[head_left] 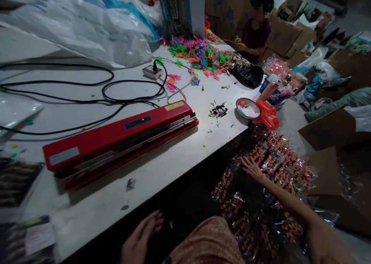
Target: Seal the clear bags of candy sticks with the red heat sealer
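My right hand (252, 168) is stretched out low to the right, fingers spread flat on a heap of clear plastic packets (269, 187) filled with small coloured pieces, below the table edge. My left hand (142, 233) hovers open in front of the table's near edge, holding nothing, just above my patterned lap (208, 241). A long red heat sealer (121, 140) lies across the white table (174, 167) ahead of my left hand, its small light lit.
Black cables (87, 98) loop to a power strip (152, 71). A pile of bright plastic bits (199, 55), a small bowl (247, 109), an orange bag (268, 115), big plastic sacks (87, 24). Another person (255, 28) sits at the far end among cardboard boxes (330, 129).
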`<state>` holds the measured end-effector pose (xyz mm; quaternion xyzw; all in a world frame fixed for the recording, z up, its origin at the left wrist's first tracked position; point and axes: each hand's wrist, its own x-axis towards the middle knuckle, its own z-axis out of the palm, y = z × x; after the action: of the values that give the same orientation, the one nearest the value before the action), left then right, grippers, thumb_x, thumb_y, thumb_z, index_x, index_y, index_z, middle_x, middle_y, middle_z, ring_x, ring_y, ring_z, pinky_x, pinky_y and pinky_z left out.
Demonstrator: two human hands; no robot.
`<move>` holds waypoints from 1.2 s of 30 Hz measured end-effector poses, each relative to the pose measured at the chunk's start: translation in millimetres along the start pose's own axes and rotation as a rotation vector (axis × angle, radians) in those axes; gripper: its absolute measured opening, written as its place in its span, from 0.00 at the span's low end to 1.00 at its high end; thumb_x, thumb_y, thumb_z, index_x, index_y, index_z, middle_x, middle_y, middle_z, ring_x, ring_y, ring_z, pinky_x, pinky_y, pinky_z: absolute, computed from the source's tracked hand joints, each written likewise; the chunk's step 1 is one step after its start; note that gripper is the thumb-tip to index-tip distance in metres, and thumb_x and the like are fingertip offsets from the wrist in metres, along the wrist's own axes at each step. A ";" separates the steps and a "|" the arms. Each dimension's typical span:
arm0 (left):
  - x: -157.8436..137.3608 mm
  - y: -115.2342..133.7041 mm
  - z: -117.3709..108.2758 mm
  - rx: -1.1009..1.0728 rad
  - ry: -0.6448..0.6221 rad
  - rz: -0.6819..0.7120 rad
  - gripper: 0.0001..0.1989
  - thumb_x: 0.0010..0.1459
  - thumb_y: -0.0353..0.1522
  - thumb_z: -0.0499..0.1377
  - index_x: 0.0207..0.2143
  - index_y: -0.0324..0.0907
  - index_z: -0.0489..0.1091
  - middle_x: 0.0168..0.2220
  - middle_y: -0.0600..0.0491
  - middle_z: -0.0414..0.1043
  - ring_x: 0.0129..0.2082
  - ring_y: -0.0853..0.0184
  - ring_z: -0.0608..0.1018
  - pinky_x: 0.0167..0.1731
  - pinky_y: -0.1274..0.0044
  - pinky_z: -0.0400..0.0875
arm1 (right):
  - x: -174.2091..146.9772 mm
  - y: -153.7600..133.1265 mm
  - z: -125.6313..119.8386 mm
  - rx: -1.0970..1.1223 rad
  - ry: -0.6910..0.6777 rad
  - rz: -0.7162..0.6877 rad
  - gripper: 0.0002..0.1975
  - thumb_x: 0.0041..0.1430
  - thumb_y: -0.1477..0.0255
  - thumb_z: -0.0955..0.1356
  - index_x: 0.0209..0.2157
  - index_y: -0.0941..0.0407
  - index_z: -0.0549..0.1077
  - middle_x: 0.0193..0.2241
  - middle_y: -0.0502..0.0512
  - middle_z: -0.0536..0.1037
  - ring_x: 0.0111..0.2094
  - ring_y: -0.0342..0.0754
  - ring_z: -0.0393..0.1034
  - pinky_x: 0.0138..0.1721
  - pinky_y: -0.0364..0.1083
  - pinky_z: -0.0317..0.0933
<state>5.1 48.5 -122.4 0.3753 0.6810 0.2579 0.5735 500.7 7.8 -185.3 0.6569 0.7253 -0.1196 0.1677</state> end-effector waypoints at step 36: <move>35.0 126.3 99.8 -0.120 -0.506 0.428 0.33 0.50 0.43 0.61 0.56 0.38 0.64 0.47 0.46 0.71 0.43 0.60 0.74 0.45 0.71 0.67 | -35.0 -118.2 -223.5 1.798 0.554 0.023 0.09 0.45 0.66 0.75 0.24 0.56 0.74 0.28 0.52 0.76 0.28 0.45 0.69 0.29 0.43 0.62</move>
<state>127.4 142.8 -65.1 0.5273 0.4065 0.3107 0.6784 366.9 51.1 27.7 0.5521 0.3682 -0.4726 -0.5799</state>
